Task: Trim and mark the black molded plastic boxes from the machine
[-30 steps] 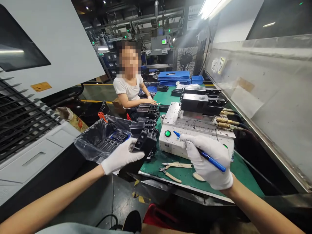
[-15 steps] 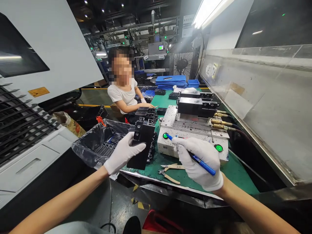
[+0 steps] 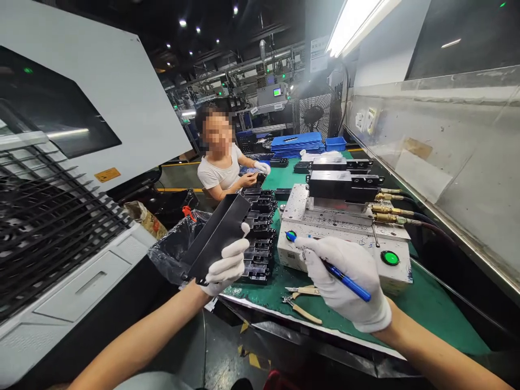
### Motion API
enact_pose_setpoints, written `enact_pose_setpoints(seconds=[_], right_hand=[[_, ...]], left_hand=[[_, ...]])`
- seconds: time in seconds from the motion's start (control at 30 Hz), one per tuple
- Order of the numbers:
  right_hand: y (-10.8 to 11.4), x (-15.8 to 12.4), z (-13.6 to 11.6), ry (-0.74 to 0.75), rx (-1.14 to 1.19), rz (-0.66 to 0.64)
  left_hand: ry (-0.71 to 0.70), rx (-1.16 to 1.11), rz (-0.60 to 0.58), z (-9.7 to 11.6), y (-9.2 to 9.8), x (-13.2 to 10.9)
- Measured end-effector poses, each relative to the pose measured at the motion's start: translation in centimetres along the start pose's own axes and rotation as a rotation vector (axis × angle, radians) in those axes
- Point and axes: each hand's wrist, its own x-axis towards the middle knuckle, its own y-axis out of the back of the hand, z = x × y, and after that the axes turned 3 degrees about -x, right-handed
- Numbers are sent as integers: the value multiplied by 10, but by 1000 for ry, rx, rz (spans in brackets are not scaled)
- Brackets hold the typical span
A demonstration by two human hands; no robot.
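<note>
My left hand [image 3: 227, 266] grips a black panel [image 3: 217, 235] at frame centre; my right hand [image 3: 345, 281] pinches a blue pen [image 3: 345, 279] over the worktop [image 3: 426, 309].

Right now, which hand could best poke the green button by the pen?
Probably the right hand: its blue pen tip sits at the round green button; the left hand grips a flat black panel.

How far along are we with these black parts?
Done, seemingly: a row of black parts stacked on the green mat. In hand: the left hand holds one black panel tilted up; the right hand grips a blue pen-like tool. Left: unclear, what the bag-lined bin holds is hidden.
</note>
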Motion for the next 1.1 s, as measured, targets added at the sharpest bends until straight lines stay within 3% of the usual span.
enact_pose_setpoints(seconds=[0.1,0.3,0.37,0.47,0.57,0.77,1.1], right_hand=[[-2,0,0,-9,1,-10],[-3,0,0,-16,11,9],[-2,0,-1,-24,33,11],[4,0,-9,-77,112,-5],[9,1,-23,-95,170,-83],[5,-2,-36,65,11,-348],[-18,-10,-25,52,14,-392]], left_hand=[[-3,2,15,-2,0,1],[61,-108,-127,-2,-19,11],[62,-74,-93,-2,-17,15],[55,88,105,-4,-11,20],[-60,243,258,-5,-13,22],[-223,302,278,-2,-29,25],[-316,416,253,-5,-23,28]])
